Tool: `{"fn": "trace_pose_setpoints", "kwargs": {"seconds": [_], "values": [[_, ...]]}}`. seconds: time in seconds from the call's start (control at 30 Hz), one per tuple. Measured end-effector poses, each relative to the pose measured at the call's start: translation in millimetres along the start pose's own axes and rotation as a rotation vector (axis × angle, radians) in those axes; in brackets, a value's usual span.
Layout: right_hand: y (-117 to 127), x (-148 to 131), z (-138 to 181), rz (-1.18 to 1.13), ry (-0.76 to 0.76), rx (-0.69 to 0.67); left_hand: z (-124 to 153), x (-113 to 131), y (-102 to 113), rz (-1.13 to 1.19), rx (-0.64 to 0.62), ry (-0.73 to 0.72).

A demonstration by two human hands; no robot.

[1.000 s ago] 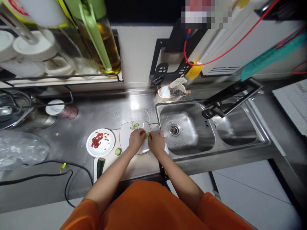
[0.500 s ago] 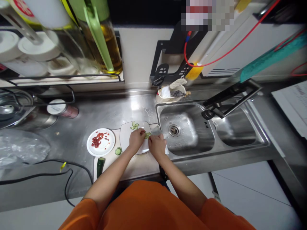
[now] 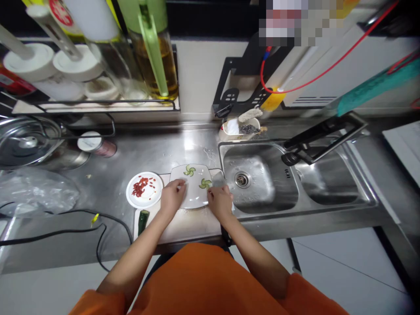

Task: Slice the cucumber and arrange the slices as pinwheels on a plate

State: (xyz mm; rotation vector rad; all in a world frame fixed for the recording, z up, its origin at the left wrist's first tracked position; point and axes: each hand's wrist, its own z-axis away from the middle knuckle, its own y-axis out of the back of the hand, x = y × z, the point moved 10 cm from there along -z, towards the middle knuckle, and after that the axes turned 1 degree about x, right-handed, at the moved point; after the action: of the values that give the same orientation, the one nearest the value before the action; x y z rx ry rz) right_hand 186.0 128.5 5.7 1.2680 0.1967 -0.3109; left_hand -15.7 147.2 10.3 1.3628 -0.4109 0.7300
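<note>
A white square plate (image 3: 193, 197) lies on a pale cutting board (image 3: 183, 225) at the counter's front edge. Two small pinwheels of cucumber slices (image 3: 189, 170) sit on its far half, the second one (image 3: 205, 183) towards the right. My left hand (image 3: 170, 197) is at the plate's left edge with curled fingers touching the rim. My right hand (image 3: 220, 202) is at the right edge, fingers curled on the rim too. A cut cucumber end (image 3: 142, 221) lies on the board to the left of my left arm.
A small round plate of red bits (image 3: 144, 191) stands left of the square plate. To the right lies a double steel sink (image 3: 262, 183) with a black faucet (image 3: 323, 135). A black cable (image 3: 65, 229), a plastic bag (image 3: 36, 192) and a pot lid (image 3: 28, 142) occupy the left counter.
Both hands have drawn back from the cucumber slices in the plate's middle to its left and right edges. The second pinwheel now shows uncovered. The loose slice on the board is hidden by my left hand.
</note>
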Motion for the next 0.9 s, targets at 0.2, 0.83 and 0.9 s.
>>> {"fn": "trace_pose_setpoints", "kwargs": {"seconds": [0.2,0.83,0.9], "values": [[-8.7,-15.3,19.2,0.034,0.084,-0.024,55.7,-76.1,46.7,-0.216,0.059,0.181],[-23.0,-40.2,42.1,0.095,0.199,-0.053,68.6,-89.1,25.5,-0.278,0.035,0.234],[-23.9,-43.0,42.1,0.081,0.212,-0.059,68.9,-91.2,26.6,-0.248,0.055,0.249]]}}
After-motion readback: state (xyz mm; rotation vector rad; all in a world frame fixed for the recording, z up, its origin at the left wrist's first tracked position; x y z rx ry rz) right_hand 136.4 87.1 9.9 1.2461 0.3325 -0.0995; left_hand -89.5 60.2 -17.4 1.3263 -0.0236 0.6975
